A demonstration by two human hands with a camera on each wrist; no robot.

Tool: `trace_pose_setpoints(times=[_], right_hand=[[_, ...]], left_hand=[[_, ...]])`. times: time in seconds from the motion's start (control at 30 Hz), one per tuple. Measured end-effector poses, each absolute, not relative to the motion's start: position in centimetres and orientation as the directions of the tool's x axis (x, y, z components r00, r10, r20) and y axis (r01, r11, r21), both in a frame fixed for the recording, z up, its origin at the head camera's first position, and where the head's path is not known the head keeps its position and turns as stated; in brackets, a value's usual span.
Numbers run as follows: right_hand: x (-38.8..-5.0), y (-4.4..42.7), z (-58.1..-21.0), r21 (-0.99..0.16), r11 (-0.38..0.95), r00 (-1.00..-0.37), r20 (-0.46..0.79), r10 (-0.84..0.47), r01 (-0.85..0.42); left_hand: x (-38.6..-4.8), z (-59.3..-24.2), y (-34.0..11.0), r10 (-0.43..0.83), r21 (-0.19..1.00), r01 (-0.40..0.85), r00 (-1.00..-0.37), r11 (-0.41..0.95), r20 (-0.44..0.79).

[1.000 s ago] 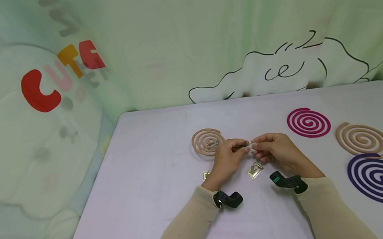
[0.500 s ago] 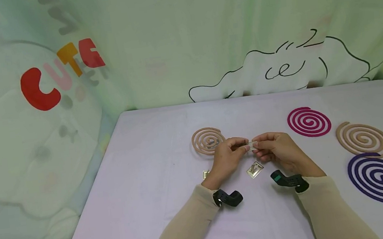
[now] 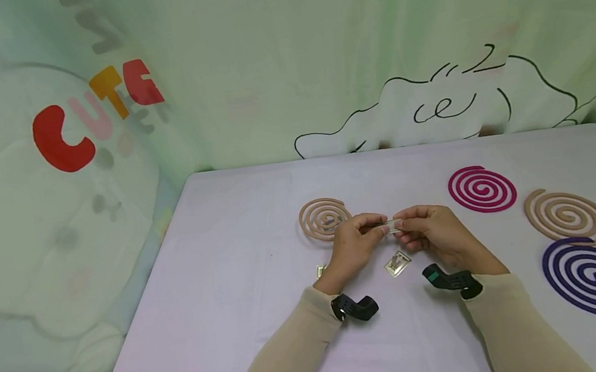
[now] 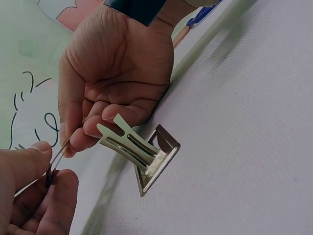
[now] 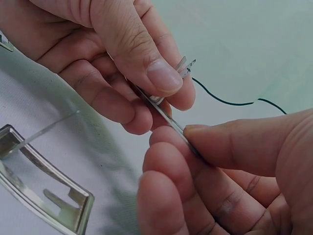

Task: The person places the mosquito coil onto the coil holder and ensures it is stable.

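Between the hands, above the table, is a thin metal mosquito coil stand [image 3: 392, 225], seen almost edge-on. My left hand [image 3: 351, 249] pinches one end between thumb and fingers. The other end is pinched by my right hand [image 3: 439, 235]; in the right wrist view its thumb presses on the flat strip [image 5: 168, 121]. Fingers cover most of this piece. Below the hands lies another metal stand [image 3: 397, 264], its forked tongue [image 4: 128, 144] bent up from the frame. One more stand [image 3: 320, 271] is half hidden by the left wrist. A tan mosquito coil [image 3: 310, 221] lies behind the left hand.
On the right of the white table [image 3: 219, 270] lie a magenta coil [image 3: 481, 189], a second tan coil [image 3: 566, 215] and a purple coil [image 3: 594, 278] overlapping its edge. A small metallic piece [image 3: 330, 223] shows at the left tan coil's centre. A printed curtain [image 3: 261, 66] hangs behind.
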State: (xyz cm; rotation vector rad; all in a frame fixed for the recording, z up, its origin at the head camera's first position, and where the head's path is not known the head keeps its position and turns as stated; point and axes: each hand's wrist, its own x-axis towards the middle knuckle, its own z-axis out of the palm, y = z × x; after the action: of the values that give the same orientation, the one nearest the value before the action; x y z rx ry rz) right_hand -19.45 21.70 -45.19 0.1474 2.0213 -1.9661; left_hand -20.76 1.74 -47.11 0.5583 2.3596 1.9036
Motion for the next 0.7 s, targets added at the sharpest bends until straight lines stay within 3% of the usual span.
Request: trace_pose_setpoints(times=[0.7], right_hand=[[-19.65, 21.84, -45.34, -0.953, 0.021, -0.942, -0.302, -0.149, 0.302]], left_hand=[[-20.82, -47.10, 1.75, 0.313, 0.964, 0.216, -0.936, 0.155, 0.159]])
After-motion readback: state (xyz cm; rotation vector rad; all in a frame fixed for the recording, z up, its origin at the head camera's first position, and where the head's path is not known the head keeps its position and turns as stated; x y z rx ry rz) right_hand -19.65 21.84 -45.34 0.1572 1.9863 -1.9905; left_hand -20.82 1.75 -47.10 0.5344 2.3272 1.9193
